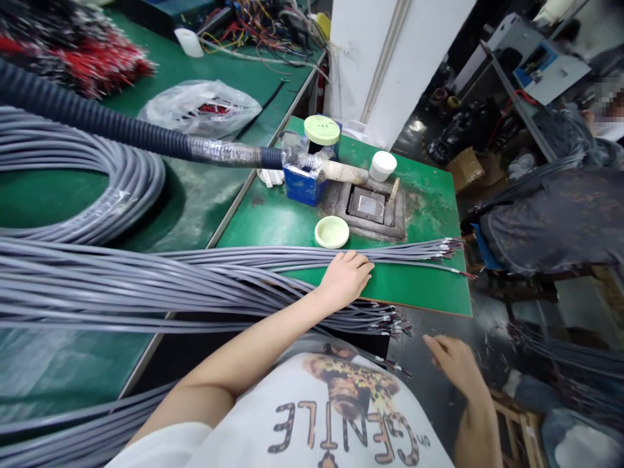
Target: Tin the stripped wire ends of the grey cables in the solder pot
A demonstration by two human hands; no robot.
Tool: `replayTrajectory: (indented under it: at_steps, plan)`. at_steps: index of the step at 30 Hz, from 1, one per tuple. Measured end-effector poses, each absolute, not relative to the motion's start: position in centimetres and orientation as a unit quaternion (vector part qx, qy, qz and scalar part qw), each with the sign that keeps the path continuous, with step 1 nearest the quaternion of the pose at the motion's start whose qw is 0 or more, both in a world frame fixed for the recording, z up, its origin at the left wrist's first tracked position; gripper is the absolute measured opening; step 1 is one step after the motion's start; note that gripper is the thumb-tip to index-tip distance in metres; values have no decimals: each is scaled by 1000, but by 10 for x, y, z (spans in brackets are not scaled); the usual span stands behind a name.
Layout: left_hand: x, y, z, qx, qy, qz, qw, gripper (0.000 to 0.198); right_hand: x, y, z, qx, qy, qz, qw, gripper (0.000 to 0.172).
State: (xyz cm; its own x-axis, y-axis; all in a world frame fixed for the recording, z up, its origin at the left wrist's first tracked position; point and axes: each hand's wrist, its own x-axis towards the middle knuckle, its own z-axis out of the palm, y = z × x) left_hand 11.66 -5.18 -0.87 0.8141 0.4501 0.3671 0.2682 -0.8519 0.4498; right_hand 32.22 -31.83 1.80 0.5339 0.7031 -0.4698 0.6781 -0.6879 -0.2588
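My left hand (345,279) lies over a bunch of grey cables (253,257) at the small green table's near edge, its fingers curled round a grey cable. That cable's stripped end (468,274), with reddish wires, sticks out to the right, apart from the other ends. Under my left forearm runs a second, thicker bunch of grey cables (195,286), its stripped ends hanging just past the table edge. My right hand (451,361) is off the table at the lower right, in the air. Its thumb and fingers are a little apart, and nothing shows in them.
Beyond the cables are a pale green lid (331,232), a square metal pot (368,205), a white tub (383,166) and a blue box (303,184). A black corrugated hose (146,135) crosses from the left above a cable coil (141,188). Another person (556,221) is at the right.
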Motion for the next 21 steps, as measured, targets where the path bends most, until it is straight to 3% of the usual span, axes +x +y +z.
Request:
replayTrajectory:
  at_steps: [6, 12, 17, 21]
  plan:
    - [154, -60, -1, 951, 210, 198, 110, 20, 264, -263, 4, -739, -492, 428, 169, 35]
    - [163, -57, 5, 952, 203, 203, 107, 9, 251, -221, -9, -643, -377, 541, 390, 36]
    - [145, -70, 19, 916, 168, 265, 248, 14, 271, -199, 18, -608, -237, 367, 663, 39]
    - [118, -88, 27, 876, 118, 270, 381, 13, 277, -197, 56, -641, -257, 195, 696, 35]
